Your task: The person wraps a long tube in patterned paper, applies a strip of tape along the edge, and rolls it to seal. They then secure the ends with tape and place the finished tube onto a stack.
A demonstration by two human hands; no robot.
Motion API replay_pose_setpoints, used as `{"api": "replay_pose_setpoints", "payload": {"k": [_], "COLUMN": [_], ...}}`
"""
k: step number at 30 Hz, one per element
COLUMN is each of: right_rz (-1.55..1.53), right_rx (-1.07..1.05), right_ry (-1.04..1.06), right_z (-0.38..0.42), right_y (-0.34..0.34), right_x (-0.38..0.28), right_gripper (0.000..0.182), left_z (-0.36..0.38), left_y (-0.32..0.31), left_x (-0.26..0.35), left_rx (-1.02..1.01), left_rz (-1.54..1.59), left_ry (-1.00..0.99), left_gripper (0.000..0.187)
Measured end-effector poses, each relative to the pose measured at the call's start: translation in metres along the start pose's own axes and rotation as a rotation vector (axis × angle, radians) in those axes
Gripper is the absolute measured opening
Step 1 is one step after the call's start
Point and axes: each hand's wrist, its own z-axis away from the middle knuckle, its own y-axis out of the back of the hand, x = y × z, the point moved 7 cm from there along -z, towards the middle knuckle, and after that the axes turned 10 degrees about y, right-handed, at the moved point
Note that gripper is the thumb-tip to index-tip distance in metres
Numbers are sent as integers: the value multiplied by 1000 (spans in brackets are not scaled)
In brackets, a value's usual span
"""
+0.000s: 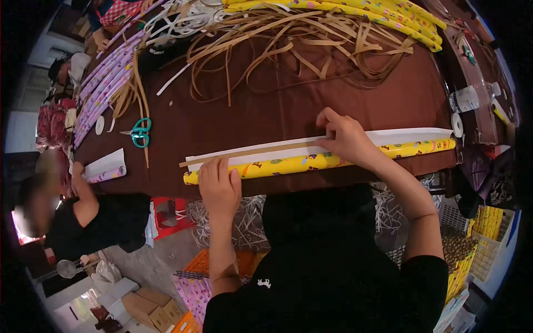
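Note:
A roll of yellow printed wrapping paper (311,162) lies along the table's near edge, its white inner side (388,135) showing as a flap at the back. A narrow brown strip (255,151) runs over the left part of that flap. My left hand (217,180) rests on the left end of the roll and the strip, fingers stretched flat and thumb apart. Near the strip's right end, my right hand (348,139) has thumb and fingertips closed in a pinch on it, with the index finger raised.
Teal-handled scissors (141,133) lie left, beside purple rolls (105,83). Tangled brown strips (311,33) and yellow rolls (388,22) cover the back. A plastic bottle (472,98) and tape roll (457,125) stand right. A co-worker's arm (86,202) reaches a lilac roll (106,174).

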Motion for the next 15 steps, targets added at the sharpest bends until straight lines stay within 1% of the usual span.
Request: {"api": "replay_pose_setpoints", "payload": {"k": [2,3,4,5,6,7,8,12,13,15], "right_rz": [73,101,86,186,288,273,277,301,301,305], "right_rx": [28,10,0,22,49,-48,-52,74,90,104], "right_ry": [-15,-55,-34,34,97,46,42,115,139,148], "right_z": [1,0,1,2,2,2,3,5,6,6], "right_y": [1,0,-3,-2,0,-3,-4,0,0,-1], "right_x": [0,1,0,-4,-8,-5,-4,-8,-9,-7], "right_gripper": [33,33,33,33,34,36,36,35,35,35], "left_z": [-1,-2,-1,0,0,-1,-2,-8,-9,-10], "left_y": [-1,2,1,-1,-4,-10,-14,-27,-30,-34], "left_x": [5,11,20,31,44,60,77,130,138,140], "left_rx": [8,28,38,48,52,16,-22,-66,-31,-72], "left_rz": [-11,-13,16,49,155,203,261,351,299,251], "left_ry": [59,83,69,53,25,-10,-50,-121,-136,-115], "left_gripper": [26,24,23,22,23,23,23,25,25,26]}}
